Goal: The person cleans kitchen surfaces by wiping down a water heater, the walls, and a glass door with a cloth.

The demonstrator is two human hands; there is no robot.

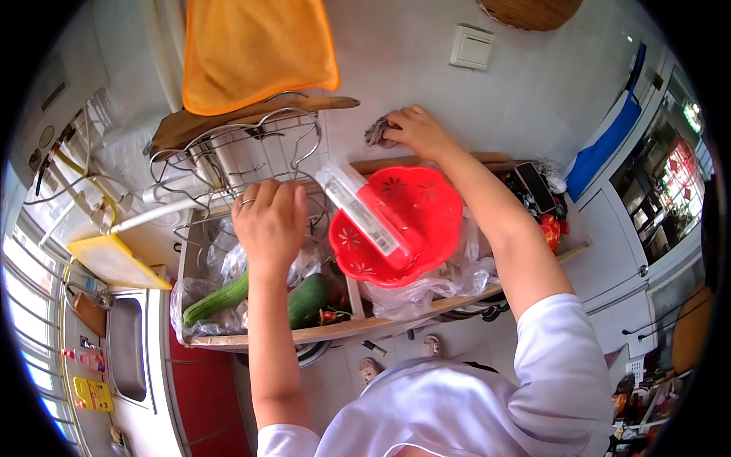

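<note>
My right hand (420,134) presses a crumpled grey-brown cloth (376,132) against the white wall, fingers closed over it. At the front of a wire rack (282,126), my left hand (269,221) has its fingers bent over the metal; its fingertips are partly hidden. Between my arms sits a red scalloped plastic basket (438,209) with flower-shaped cut-outs. A long clear-wrapped package with a white label (364,212) lies slanted in it. Below my left hand, a long green gourd (217,299) and a dark green vegetable (311,301) lie in the wooden-edged bin.
Plastic bags (426,293) bulge beneath the basket. An orange towel (259,53) hangs above the rack. A phone (535,186) lies to the right, and a wall switch (471,47) is above my right hand. The sink (127,346) is at the left.
</note>
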